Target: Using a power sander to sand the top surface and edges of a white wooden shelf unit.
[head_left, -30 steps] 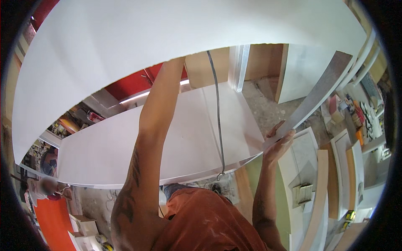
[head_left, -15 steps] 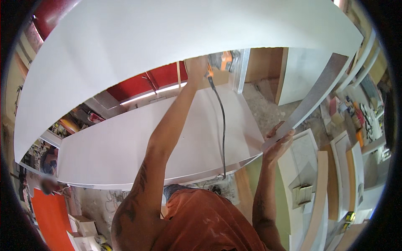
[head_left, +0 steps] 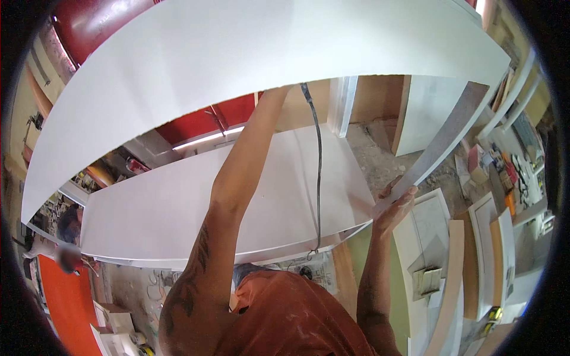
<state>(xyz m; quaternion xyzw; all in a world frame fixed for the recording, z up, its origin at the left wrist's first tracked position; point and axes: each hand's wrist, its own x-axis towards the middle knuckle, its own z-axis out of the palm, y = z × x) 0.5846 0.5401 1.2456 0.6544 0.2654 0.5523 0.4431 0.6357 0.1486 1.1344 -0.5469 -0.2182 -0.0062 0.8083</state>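
Note:
I stand at a large white cabinet-like box lying open toward me. Its upper panel [head_left: 267, 44] spans the top of the view, and its lower panel [head_left: 279, 190] lies below. My left forearm [head_left: 246, 157] reaches between them, and the left hand is hidden behind the upper panel's edge. Beside that wrist a black power cord [head_left: 319, 172] comes out and hangs over the lower panel's near edge; its tool cannot be seen. My right hand [head_left: 396, 207] is closed around the lower end of the right side panel [head_left: 442, 136], which has a grey front edge.
White and wooden boards [head_left: 448, 285] lean at the right. Farther right are scattered tools [head_left: 504, 172]. Another person [head_left: 70, 237] is at the far left, near an orange panel [head_left: 62, 302]. Red doors [head_left: 231, 113] and an upright white post [head_left: 343, 107] stand behind the box.
The orange and black power tool, blurred at my left hand before, is now out of sight behind the upper panel. The left hand has gone farther in with it. My right hand stays put.

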